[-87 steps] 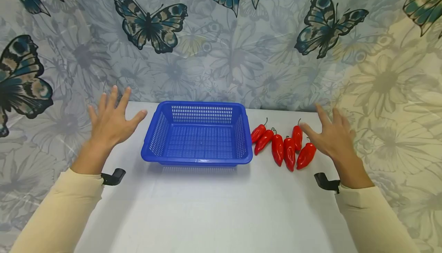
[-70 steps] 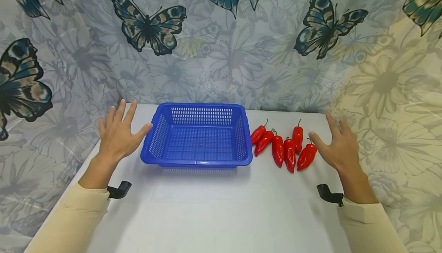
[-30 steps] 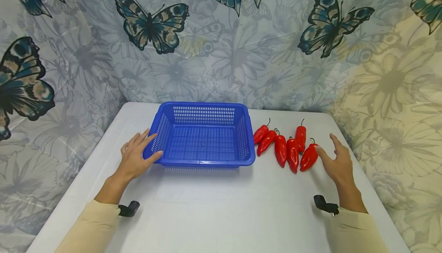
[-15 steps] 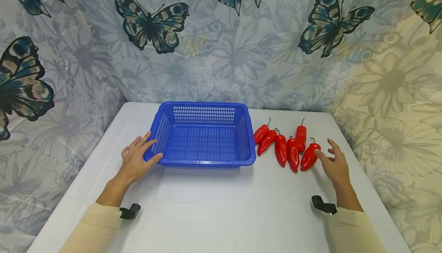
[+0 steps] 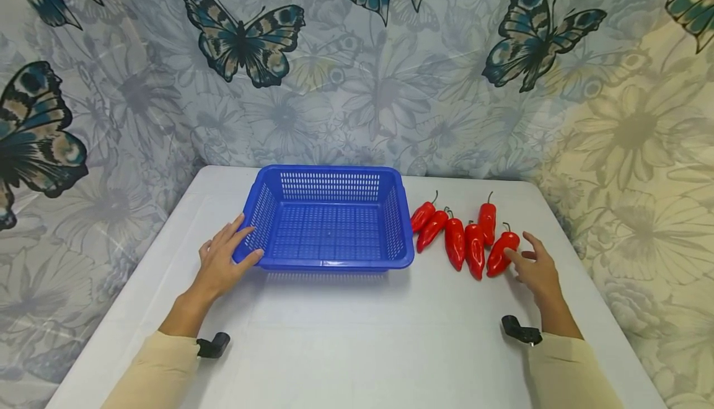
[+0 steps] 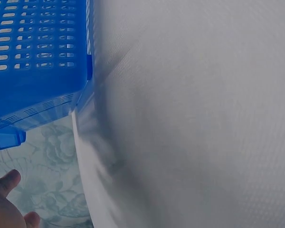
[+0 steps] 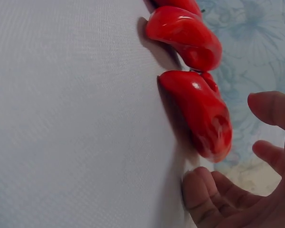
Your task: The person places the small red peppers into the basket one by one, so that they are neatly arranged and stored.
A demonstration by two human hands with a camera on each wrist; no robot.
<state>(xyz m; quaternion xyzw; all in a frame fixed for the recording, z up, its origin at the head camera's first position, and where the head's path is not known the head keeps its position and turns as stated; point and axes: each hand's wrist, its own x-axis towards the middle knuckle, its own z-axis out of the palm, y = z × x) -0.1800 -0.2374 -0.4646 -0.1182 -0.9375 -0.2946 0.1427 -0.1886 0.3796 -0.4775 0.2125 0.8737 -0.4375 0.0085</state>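
A blue perforated basket (image 5: 328, 264) stands on the white table with nothing in it. At its left rim my left hand (image 5: 219, 268) rests with extended thumb and index finger over the edge. In the left wrist view, two of that hand's fingers hang outside, apart from the basket wall (image 6: 33, 85). Several glossy red peppers with green stems lie right of the basket. Just right of the rightmost red pepper (image 5: 502, 254) is my right hand (image 5: 538, 269), its thumb overlapping it in the head view. The right wrist view shows a gap between thumb, fingers and that pepper (image 7: 199, 111).
Other red peppers (image 5: 474, 251) lie close together between the basket and the right hand. Behind the white table (image 5: 357, 334) hangs a butterfly-and-flower patterned cloth (image 5: 385, 99), which also covers both sides. A black wrist camera (image 5: 520, 329) sits on each wrist.
Both hands came down from above the table. The left hand moved right onto the basket's rim; the right hand lowered and closed in on the rightmost pepper. Basket and peppers stay put.
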